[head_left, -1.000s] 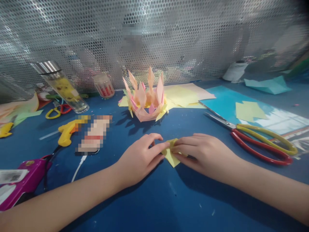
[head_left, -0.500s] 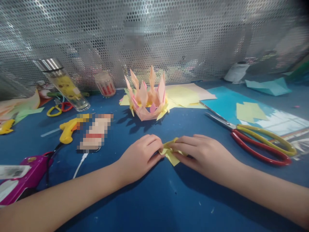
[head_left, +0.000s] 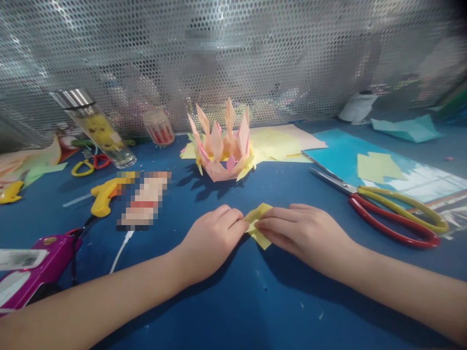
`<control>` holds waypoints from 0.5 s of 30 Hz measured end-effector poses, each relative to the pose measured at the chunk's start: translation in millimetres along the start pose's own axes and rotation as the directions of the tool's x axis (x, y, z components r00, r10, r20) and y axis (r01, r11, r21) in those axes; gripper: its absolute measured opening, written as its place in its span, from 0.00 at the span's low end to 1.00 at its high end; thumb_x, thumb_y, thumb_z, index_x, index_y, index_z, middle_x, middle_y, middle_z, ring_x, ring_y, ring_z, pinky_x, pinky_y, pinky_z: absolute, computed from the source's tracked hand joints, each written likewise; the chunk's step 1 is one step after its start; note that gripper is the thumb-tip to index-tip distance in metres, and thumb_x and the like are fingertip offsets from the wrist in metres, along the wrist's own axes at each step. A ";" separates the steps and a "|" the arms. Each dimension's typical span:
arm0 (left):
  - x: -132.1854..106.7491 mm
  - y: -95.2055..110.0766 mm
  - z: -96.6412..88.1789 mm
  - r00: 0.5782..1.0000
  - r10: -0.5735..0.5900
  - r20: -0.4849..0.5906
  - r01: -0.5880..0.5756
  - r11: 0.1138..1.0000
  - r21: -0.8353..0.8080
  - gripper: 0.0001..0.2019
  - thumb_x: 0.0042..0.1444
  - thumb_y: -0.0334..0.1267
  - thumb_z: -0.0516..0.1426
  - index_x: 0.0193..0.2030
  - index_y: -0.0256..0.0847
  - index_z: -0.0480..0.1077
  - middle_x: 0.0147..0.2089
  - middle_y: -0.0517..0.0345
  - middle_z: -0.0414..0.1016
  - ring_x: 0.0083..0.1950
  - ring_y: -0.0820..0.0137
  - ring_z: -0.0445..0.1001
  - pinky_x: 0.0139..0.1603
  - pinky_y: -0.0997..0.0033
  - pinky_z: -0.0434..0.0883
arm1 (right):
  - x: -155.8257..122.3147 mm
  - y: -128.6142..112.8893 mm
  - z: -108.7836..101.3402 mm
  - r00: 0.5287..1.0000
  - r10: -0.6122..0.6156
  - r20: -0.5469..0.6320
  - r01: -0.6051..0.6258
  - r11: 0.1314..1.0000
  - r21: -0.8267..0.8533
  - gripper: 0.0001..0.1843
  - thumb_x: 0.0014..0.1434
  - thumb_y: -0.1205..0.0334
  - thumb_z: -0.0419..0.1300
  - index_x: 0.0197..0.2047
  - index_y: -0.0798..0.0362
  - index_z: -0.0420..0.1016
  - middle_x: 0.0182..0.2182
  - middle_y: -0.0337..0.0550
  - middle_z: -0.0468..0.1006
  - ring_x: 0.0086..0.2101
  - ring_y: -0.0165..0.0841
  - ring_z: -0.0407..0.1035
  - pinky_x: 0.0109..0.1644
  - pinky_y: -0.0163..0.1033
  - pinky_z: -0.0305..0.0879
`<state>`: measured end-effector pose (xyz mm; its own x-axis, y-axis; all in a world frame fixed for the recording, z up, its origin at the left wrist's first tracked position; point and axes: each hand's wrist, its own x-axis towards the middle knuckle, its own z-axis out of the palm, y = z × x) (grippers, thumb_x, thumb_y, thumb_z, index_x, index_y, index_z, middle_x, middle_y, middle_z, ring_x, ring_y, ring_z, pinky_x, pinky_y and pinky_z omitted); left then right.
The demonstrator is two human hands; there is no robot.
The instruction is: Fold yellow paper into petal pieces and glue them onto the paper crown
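A small piece of yellow paper [head_left: 263,238] with folds in it lies between my hands on the blue table [head_left: 219,316]. My left hand [head_left: 215,240] pinches its left corner. From the other side my right hand [head_left: 306,233] grips the paper with fingers pressed together, covering its right part. Beyond my hands stands a folded pink and yellow paper flower [head_left: 226,170] with several upright pointed petals. Large scissors [head_left: 394,206] with one red and one yellow handle lie to the right of my right hand, blades half closed or shut.
A yellow glue gun [head_left: 104,194], a blurred-out phone-like object [head_left: 144,204] with a white cable, and a purple device [head_left: 47,257] lie left. Behind are a glass bottle [head_left: 100,131], a jar [head_left: 158,126], paper sheets [head_left: 277,141], a blue sheet [head_left: 339,150] and a perforated metal panel [head_left: 255,53].
The yellow paper's upper edge has opened out and shows more between my hands. My fingers have shifted slightly on it; the other things stay in place.
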<state>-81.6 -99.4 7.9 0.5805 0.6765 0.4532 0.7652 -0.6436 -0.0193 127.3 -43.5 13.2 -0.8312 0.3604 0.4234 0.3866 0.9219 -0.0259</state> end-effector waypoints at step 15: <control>0.3 15.7 -11.7 0.973 0.214 0.082 -0.229 0.903 0.362 0.12 0.60 0.25 0.50 0.43 0.30 0.74 0.50 0.45 0.75 0.43 0.63 0.73 0.36 0.66 0.71 | -5.1 -7.5 -4.6 0.997 -0.076 0.016 0.078 0.974 -0.212 0.15 0.64 0.74 0.47 0.37 0.55 0.74 0.28 0.39 0.77 0.19 0.27 0.64 0.26 0.37 0.52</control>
<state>-72.8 -113.5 18.2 0.7516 0.5504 0.3635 0.6592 -0.6068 -0.4442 130.5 -52.9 15.4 -0.8646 0.2914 0.4093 0.3964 0.8962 0.1993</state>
